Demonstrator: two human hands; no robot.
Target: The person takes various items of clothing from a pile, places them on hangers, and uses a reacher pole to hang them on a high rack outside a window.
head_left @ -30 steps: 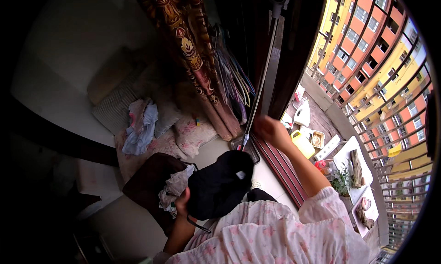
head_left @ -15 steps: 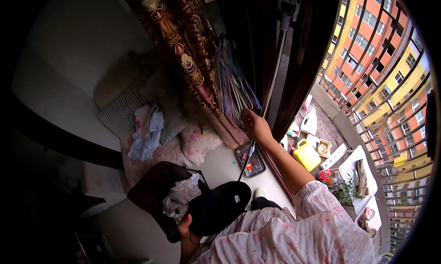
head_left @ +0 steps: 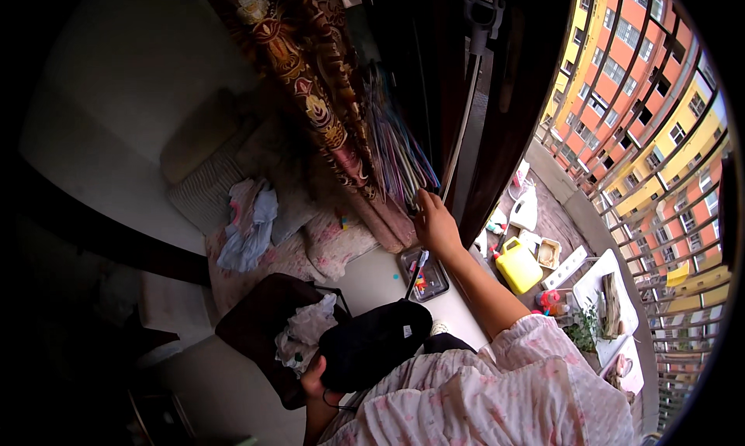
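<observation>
At the lower middle, my left hand [head_left: 313,380] is closed on the edge of a black cloth item [head_left: 375,345] with a small white label and a thin dark cord. My right hand [head_left: 437,222] reaches forward beside a slim pole [head_left: 463,128] with a forked grey head. Its fingers look partly curled and a little apart, next to a bundle of coloured clothes hangers [head_left: 397,147]. Part of the pole is hidden behind that hand. Its lower end comes down by a dark tray [head_left: 436,291] of small items on the floor.
A patterned curtain [head_left: 303,81] hangs beside the hangers. Below it, a floral-covered bed [head_left: 310,252] bears crumpled clothes [head_left: 250,225]. A dark bag-like holder [head_left: 260,322] contains white plastic bags [head_left: 306,333]. Beyond the doorway stand a yellow jug [head_left: 518,265], plants and a barred railing.
My right hand has drawn slightly back, and its fingers look looser by the pole. The black cloth has shifted slightly right in my left hand. The pole has hardly moved.
</observation>
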